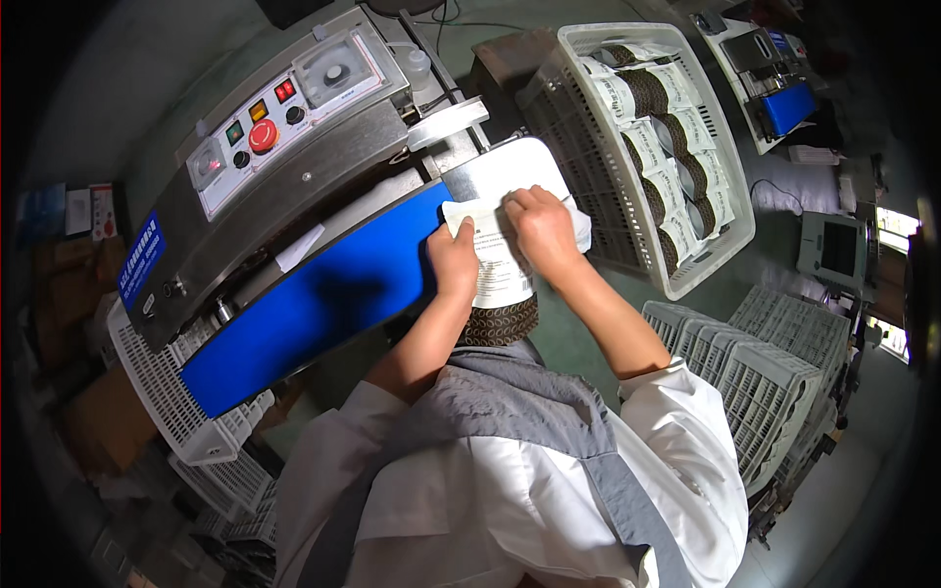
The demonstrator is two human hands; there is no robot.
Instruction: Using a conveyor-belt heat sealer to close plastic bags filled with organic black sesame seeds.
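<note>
A white printed pouch with a brown patterned bottom is held between my two hands in front of my apron. My left hand grips its left edge, thumb on top. Near the pouch's top edge, my right hand has its fingers curled over the upper right side. The blue conveyor belt of a band sealing machine runs just left of the pouch. Beyond my hands lies the belt's rounded white end plate. Whatever the pouch contains is hidden.
A white plastic crate packed with similar pouches stands to the right. Stacked crates sit at the lower right, and another perforated crate is under the belt's left end. A red emergency stop button tops the machine's panel.
</note>
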